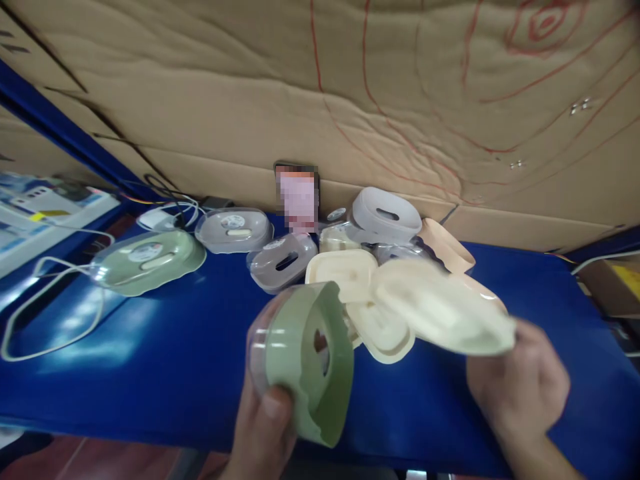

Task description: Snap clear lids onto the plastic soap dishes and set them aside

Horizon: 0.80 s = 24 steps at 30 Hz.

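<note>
Green tray gripped in left hand, thumb on rim

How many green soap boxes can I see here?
2: one green soap box held in the left hand, another green soap box on the blue table at far left. The central pile may hide more.

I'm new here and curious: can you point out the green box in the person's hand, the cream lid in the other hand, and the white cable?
green box (300, 360), head view, its curved side
cream lid (445, 307), head view, top face
white cable (50, 333), head view, its loop
</note>
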{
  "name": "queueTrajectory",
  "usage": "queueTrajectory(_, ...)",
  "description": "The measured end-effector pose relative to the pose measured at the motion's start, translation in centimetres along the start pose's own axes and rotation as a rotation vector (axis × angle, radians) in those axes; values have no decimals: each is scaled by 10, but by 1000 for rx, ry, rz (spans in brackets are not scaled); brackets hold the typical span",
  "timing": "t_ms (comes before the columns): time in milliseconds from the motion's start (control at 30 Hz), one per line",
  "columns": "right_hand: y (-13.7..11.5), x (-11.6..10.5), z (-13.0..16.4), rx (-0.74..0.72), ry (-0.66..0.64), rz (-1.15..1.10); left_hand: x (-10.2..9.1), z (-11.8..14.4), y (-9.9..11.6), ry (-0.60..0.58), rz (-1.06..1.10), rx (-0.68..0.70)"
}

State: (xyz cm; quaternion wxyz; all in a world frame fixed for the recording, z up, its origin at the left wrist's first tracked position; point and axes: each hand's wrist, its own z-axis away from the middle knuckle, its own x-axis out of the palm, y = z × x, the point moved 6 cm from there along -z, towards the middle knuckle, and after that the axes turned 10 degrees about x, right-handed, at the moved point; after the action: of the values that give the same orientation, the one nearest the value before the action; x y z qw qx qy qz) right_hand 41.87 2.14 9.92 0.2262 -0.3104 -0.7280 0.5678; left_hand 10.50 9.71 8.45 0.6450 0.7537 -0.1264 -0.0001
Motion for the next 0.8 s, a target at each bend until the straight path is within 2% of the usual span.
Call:
queueTrajectory(33,0,-5,-17,5,123,-89,-7,-6,2,26,-27,34)
queueTrajectory(133,10,-2,-69,108,145,-218,-20,-28,14,3,-166,220)
queueTrajectory(200,24,-5,-94,187,139,-218,-18,-44,24,-107,-300,388)
queueTrajectory(267,41,-9,-105,259,116,-168,-10,-55,30,-251,-446,534)
queueTrajectory(333,56,-13,-107,298,87,-98,-2,-62,31,-361,-568,620)
queueTrajectory(367,60,-14,-107,272,77,-19,2,-64,30,-400,-612,641)
queueTrajectory(467,57,-12,-103,69,54,314,12,-67,25,-453,-726,712)
queueTrajectory(633,30,11,-80,-372,31,770,35,-73,19,-532,-1014,915)
queueTrajectory(733,20,28,-57,-566,-2,860,49,-81,12,-594,-1104,926)
queueTrajectory(800,17,41,-40,-687,-86,858,57,-86,10,-594,-1110,933)
